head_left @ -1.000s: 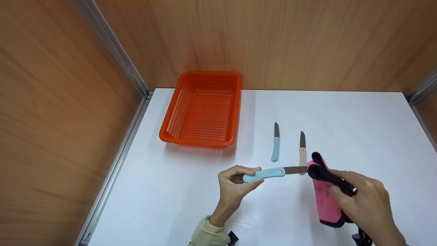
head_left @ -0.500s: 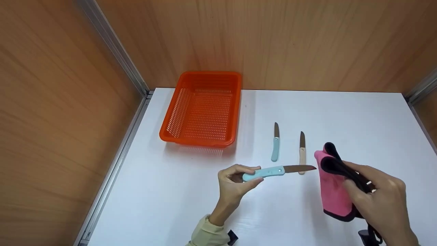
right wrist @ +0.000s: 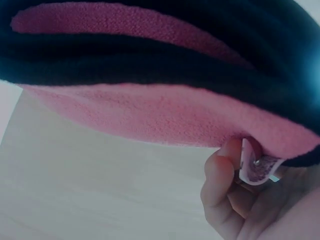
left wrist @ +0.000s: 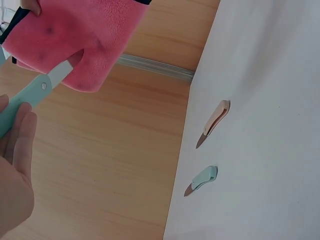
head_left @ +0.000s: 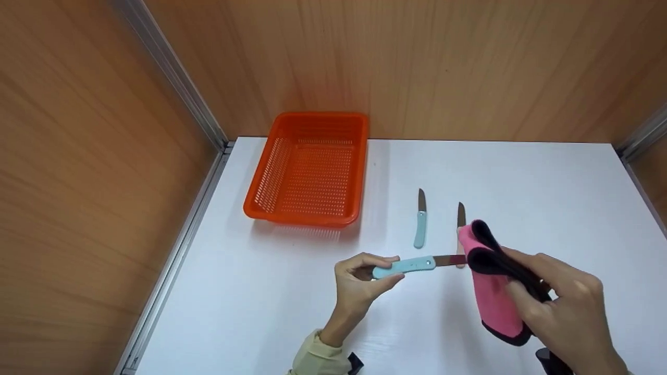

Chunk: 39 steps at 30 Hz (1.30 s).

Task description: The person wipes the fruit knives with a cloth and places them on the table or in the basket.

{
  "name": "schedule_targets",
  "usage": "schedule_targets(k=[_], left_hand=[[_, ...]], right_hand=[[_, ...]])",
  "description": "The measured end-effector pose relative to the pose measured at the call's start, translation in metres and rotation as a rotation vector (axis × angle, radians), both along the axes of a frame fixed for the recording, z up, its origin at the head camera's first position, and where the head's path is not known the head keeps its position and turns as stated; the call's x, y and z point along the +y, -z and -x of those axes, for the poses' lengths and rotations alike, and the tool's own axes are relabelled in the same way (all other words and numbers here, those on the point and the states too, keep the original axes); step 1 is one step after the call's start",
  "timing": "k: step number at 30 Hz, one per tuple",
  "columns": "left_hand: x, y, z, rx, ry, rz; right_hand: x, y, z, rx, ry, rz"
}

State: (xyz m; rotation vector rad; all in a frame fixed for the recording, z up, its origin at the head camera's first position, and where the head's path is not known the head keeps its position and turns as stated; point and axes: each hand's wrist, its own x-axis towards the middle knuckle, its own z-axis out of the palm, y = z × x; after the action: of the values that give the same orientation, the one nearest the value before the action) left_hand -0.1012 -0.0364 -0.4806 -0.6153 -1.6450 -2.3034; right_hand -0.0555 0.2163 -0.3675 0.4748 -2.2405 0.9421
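My left hand (head_left: 354, 291) pinches the light-blue handle of an unfolded folding knife (head_left: 409, 265) between thumb and fingers, its blade pointing right. My right hand (head_left: 568, 302) grips a folded pink cloth (head_left: 497, 307) with black edging. The blade's front end meets the cloth's fold, and its tip is hidden there in the head view. In the left wrist view the blade lies against the fuzzy pink cloth (left wrist: 95, 40). On the table lie a second light-blue folding knife (head_left: 420, 229) and a beige-handled one (head_left: 461, 214), both unfolded; the cloth and held blade partly cover the beige one.
An orange perforated basket (head_left: 250, 205) stands at the back left of the white table (head_left: 234, 312). Wooden panels (head_left: 417, 67) close off the back and left sides, with a metal rail (head_left: 172, 271) along the left edge.
My right hand and the cloth first moved right, off the blade, baring its tip, then came back left over it. My left hand and its knife stay nearly still.
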Motion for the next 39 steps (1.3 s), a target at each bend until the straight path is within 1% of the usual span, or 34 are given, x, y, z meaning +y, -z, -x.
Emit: schedule_targets(k=[5,8,13,16,20,24,27,30,39], left_hand=[[-0.001,0.0,0.0,0.018,-0.005,0.011],[-0.001,0.0,0.0,0.029,-0.002,-0.001],[-0.001,-0.001,0.001,0.081,0.028,-0.042],[-0.001,-0.002,0.002,0.107,0.044,-0.05],[0.0,-0.004,0.001,0.129,0.053,-0.048],[0.003,-0.004,0.0,0.128,0.056,-0.041],[0.005,-0.003,0.0,0.135,0.065,-0.04],[0.006,-0.003,0.0,0.142,0.067,-0.038],[0.003,-0.004,0.0,0.116,0.072,-0.052]], right_hand=[[-0.011,0.001,-0.002,-0.008,-0.04,-0.045],[-0.018,0.004,-0.001,-0.001,-0.069,-0.07],[-0.032,0.013,0.0,0.025,-0.113,-0.109],[-0.039,0.018,0.0,0.035,-0.108,-0.175],[-0.042,0.022,0.0,0.031,-0.079,-0.285],[-0.041,0.021,-0.002,-0.035,-0.027,-0.356],[-0.04,0.02,-0.003,-0.09,0.01,-0.382],[-0.038,0.02,-0.004,-0.122,0.036,-0.399],[-0.033,0.021,-0.003,-0.182,0.079,-0.406]])
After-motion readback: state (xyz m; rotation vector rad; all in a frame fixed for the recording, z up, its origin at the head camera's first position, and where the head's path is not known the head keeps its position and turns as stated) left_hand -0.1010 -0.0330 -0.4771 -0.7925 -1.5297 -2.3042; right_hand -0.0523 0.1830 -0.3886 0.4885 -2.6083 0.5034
